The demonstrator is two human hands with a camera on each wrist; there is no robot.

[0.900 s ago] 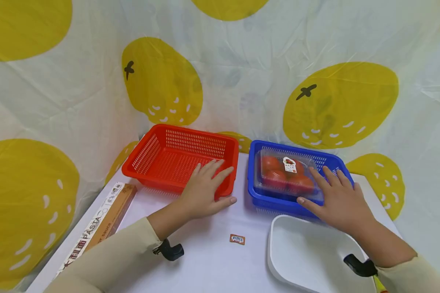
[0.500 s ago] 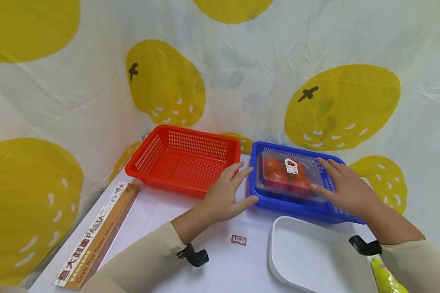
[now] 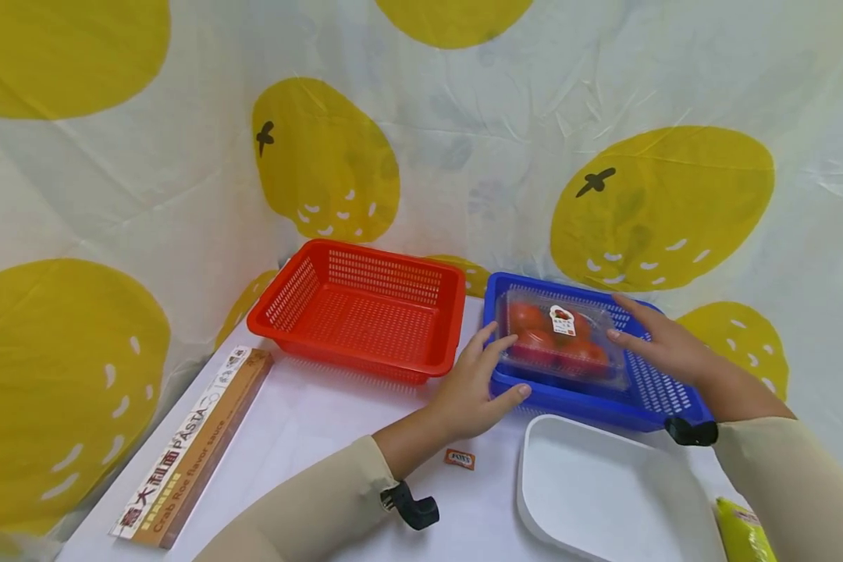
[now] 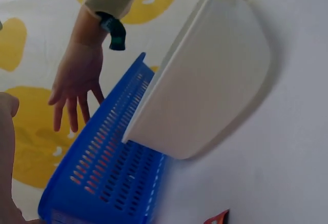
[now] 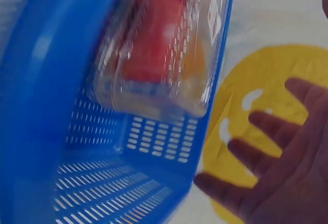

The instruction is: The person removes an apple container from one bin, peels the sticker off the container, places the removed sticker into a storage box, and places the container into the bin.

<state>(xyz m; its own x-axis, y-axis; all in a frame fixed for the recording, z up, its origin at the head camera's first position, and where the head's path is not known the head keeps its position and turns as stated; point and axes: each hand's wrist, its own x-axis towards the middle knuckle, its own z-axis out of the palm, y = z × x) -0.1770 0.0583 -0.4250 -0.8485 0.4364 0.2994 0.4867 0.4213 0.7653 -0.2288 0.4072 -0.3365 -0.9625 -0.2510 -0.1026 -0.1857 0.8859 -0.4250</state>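
A clear plastic box of tomatoes (image 3: 558, 343) with a white label lies in the blue basket (image 3: 663, 390), toward its left side. My left hand (image 3: 474, 382) is at the basket's left front corner, fingers extended and thumb spread beside the rim. Over the basket's right part, my right hand (image 3: 667, 347) points its thumb and index finger toward the tomato box. In the right wrist view the right hand (image 5: 287, 157) has spread fingers beside the blue rim, with nothing held. The left wrist view shows only part of the left hand (image 4: 6, 167) at its edge.
Left of the blue basket stands a red basket (image 3: 365, 367). A pasta box (image 3: 200, 445) lies along the table's left side. In front are a white tub (image 3: 590, 484) and a small orange-red wrapper (image 3: 460, 459). A yellow packet (image 3: 743, 532) lies at the lower right.
My left hand has moved right, from over the red basket to the blue basket's left corner. My right hand has shifted slightly right and farther back. The yellow packet shows more.
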